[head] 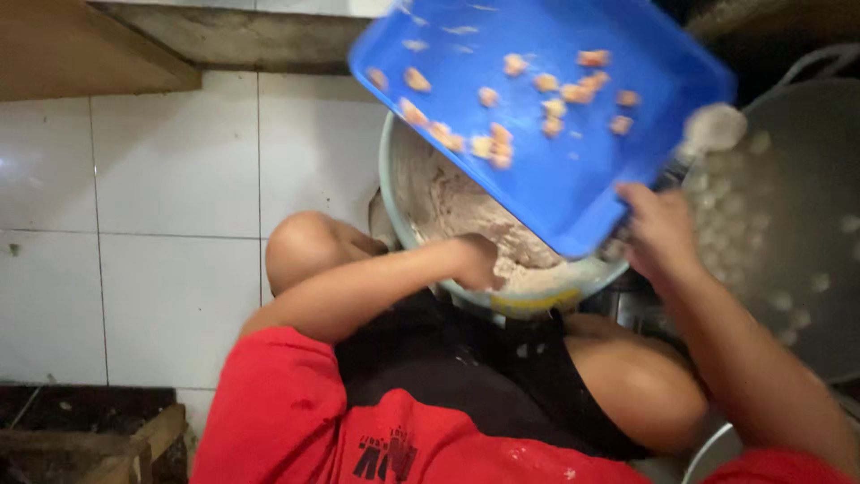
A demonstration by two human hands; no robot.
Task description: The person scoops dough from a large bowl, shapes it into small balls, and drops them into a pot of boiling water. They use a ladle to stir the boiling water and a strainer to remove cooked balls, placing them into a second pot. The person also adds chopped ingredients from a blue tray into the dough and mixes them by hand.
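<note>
Left hand in pale paste

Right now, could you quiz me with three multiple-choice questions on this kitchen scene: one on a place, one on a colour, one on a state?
1. Where is the left hand?
A. Inside the bowl, in the pale mixture
B. On the floor tiles
C. On the wooden shelf

2. What colour is the tray?
A. Green
B. Blue
C. Yellow

3. How does the tray sit?
A. Flat on the floor
B. Upside down
C. Tilted over the bowl

Answers: 1 A, the hand is sunk in the mixture. 2 B, the tray is plainly blue. 3 C, the right hand holds its lower corner, and the orange pieces lie on the slope.
</note>
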